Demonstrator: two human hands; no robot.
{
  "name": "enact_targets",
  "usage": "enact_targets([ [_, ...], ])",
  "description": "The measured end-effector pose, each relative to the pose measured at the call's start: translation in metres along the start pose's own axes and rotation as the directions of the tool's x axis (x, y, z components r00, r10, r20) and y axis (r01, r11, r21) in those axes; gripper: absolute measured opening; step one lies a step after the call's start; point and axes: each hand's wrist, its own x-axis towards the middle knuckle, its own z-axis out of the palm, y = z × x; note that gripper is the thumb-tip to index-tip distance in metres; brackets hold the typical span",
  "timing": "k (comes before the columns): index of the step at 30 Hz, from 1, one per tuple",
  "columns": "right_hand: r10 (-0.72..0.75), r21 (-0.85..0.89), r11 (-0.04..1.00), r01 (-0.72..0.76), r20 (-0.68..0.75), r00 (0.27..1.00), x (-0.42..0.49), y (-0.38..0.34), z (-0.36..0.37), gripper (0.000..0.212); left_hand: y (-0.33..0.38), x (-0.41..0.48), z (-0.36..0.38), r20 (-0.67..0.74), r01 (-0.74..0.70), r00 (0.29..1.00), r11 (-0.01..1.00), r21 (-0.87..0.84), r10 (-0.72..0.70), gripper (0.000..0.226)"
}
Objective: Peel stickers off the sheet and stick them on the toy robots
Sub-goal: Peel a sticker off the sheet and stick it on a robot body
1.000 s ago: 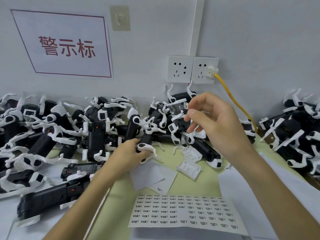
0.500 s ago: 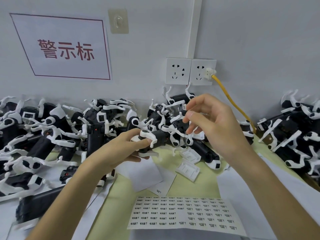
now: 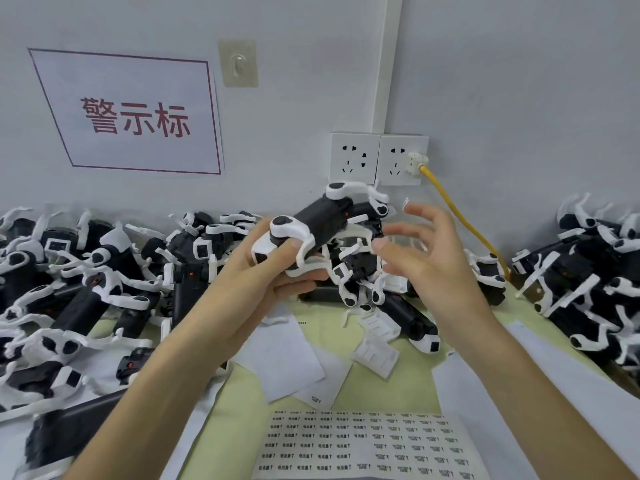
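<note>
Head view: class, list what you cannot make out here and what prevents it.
All head view.
1. Sticker sheet: print too small to read; the bottom edge cuts off its lower rows.
2. Right hand: motion-blurred; the white scrap at its index fingertip may be a sticker.
3. Toy robot in the left hand: underside hidden by its fingers.

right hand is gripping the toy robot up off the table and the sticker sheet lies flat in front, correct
No: the head view shows the left hand gripping the toy robot, not the right hand. The sticker sheet does lie flat in front.
</note>
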Motion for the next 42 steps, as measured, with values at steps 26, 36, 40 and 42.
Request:
enact_targets([
  [26,-0.153,0.128,0.98,0.153,-0.015,0.988,0.0,-0.004,-0.004,0.052,0.001,-0.008,0.019,0.133,0.158,0.978,0.987,0.039,-0.162,0.069],
  [36,-0.21,0.107,0.974,0.201,0.083,0.974,-0.003,-0.008,-0.002,0.054,0.0,-0.005,0.023,0.242,0.216,0.955,0.963,-0.159,-0.174,0.04],
  [40,-0.265,0.013,0.964,0.265,0.072,0.962,-0.005,-0.008,0.0,0.058,0.01,0.0,0.023,0.13,0.159,0.976,0.982,0.104,-0.172,0.102],
  [42,-0.258,0.006,0.966,0.259,0.093,0.962,-0.005,-0.007,0.0,0.056,0.006,0.002,0.023,0.158,0.062,0.985,0.998,0.021,-0.065,0.063],
])
